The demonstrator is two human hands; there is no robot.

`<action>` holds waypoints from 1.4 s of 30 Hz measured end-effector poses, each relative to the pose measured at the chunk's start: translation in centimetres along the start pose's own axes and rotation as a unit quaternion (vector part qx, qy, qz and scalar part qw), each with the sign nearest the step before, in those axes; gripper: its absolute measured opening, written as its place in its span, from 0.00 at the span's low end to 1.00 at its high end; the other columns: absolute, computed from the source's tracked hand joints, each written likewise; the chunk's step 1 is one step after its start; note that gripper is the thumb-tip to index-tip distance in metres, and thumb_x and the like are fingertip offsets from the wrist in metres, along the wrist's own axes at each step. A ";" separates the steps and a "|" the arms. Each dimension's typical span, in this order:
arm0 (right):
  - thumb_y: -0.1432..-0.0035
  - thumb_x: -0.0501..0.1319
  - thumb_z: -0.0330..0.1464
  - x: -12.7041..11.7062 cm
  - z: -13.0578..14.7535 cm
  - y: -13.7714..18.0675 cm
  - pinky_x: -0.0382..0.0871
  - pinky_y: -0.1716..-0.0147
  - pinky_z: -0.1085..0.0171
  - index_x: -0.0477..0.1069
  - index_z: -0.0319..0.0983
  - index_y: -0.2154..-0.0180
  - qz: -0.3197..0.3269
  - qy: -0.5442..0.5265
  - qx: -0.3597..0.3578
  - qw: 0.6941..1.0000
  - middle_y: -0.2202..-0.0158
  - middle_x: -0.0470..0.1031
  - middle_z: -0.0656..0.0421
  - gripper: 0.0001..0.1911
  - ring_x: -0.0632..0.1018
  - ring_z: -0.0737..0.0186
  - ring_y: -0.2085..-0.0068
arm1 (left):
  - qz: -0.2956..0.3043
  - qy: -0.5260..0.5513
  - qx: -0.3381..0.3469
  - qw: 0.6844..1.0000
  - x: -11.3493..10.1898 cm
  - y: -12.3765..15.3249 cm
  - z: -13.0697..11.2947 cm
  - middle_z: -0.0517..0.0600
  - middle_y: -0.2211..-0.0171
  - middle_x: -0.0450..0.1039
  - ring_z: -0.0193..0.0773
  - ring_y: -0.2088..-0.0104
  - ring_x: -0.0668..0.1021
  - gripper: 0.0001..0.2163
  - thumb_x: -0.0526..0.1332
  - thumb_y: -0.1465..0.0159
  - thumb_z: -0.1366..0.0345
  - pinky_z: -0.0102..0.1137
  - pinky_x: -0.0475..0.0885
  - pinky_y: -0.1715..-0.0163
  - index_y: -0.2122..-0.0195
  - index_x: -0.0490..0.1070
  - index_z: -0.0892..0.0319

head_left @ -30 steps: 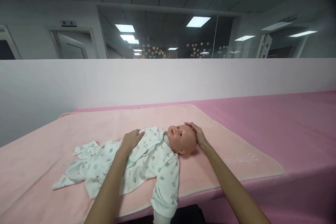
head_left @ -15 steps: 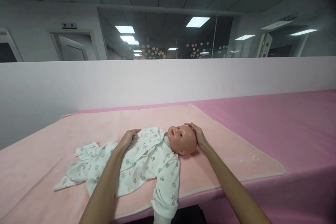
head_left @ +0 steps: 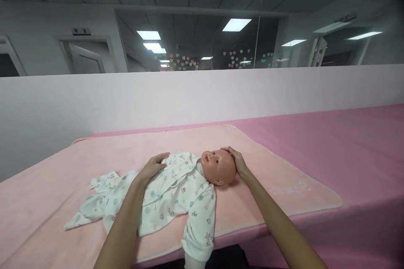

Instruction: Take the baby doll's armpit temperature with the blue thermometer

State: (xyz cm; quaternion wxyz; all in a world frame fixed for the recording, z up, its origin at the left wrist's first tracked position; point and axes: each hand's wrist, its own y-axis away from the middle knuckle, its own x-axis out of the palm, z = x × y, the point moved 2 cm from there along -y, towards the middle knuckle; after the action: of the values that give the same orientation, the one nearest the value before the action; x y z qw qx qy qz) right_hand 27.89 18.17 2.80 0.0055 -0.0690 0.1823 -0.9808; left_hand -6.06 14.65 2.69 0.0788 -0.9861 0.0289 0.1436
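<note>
A baby doll (head_left: 220,167) lies on its back with its head to the right, its mouth open. It wears a white printed romper (head_left: 179,193) with teal trim; one sleeve hangs over the near table edge, and the legs lie flat to the left. My left hand (head_left: 154,166) rests on the doll's front, fingers stretched out over the cloth. Against the top of the doll's head, my right hand (head_left: 237,161) lies cupped with its fingers extended, touching but not gripping. Under the doll spreads a peach blanket (head_left: 252,201).
The blanket covers part of a pink table cover (head_left: 356,151). Behind it stands a low white wall (head_left: 202,96), with a glass window (head_left: 202,42) bearing heart stickers above. A dark object (head_left: 229,257) shows below the near edge.
My left hand has shifted slightly and its thumb now lies more visibly apart from the fingers on the romper. My right hand stays at the doll's head. The view tilts slightly.
</note>
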 end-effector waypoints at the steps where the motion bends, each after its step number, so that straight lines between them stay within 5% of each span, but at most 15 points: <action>1: 0.56 0.60 0.51 0.0 0.0 0.0 0.64 0.58 0.62 0.77 0.39 0.69 -0.002 0.003 -0.004 1.000 0.64 0.77 0.57 0.23 0.74 0.56 0.59 | 0.001 0.003 0.005 1.000 0.0 0.1 -0.1 0.53 0.44 0.62 0.43 0.48 0.68 0.27 0.59 0.51 0.65 0.31 0.67 0.53 0.47 0.64 0.58; 20: 0.57 0.61 0.52 0.2 0.3 0.2 0.64 0.59 0.62 0.77 0.38 0.69 0.003 0.014 -0.004 1.000 0.64 0.77 0.56 0.24 0.74 0.55 0.60 | -0.129 -0.133 0.014 0.983 -0.8 -1.4 1.7 0.53 0.58 0.61 0.38 0.62 0.74 0.40 0.66 0.55 0.56 0.33 0.70 0.60 0.41 0.52 0.52; 27: 0.55 0.60 0.51 0.1 0.0 0.1 0.64 0.57 0.61 0.76 0.39 0.68 0.000 0.018 -0.013 1.000 0.63 0.77 0.57 0.23 0.73 0.55 0.58 | -0.154 -0.177 0.009 0.972 -0.6 -1.4 1.3 0.50 0.63 0.61 0.40 0.63 0.75 0.38 0.66 0.57 0.52 0.34 0.69 0.60 0.44 0.58 0.55; 35: 0.58 0.62 0.49 -1.1 -0.2 -0.3 0.65 0.56 0.59 0.75 0.43 0.67 -0.093 -0.037 -0.024 0.995 0.61 0.76 0.57 0.20 0.73 0.55 0.57 | -0.129 -0.191 0.031 0.972 0.1 -1.0 1.2 0.53 0.60 0.64 0.39 0.64 0.72 0.29 0.61 0.53 0.49 0.34 0.67 0.60 0.52 0.67 0.58; 42: 0.54 0.59 0.50 1.1 0.6 1.0 0.61 0.50 0.60 0.75 0.41 0.65 0.062 0.005 -0.009 0.998 0.58 0.75 0.58 0.22 0.71 0.54 0.52 | -0.131 -0.262 0.029 0.956 0.2 -0.9 0.7 0.50 0.67 0.66 0.40 0.66 0.71 0.26 0.57 0.50 0.47 0.33 0.66 0.63 0.55 0.68 0.58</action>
State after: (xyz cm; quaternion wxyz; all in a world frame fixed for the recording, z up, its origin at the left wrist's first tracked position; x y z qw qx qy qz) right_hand 26.90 16.97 3.12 0.0644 -0.0526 0.1947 -0.9773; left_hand -5.95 15.62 2.11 0.1299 -0.9062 -0.1178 0.3847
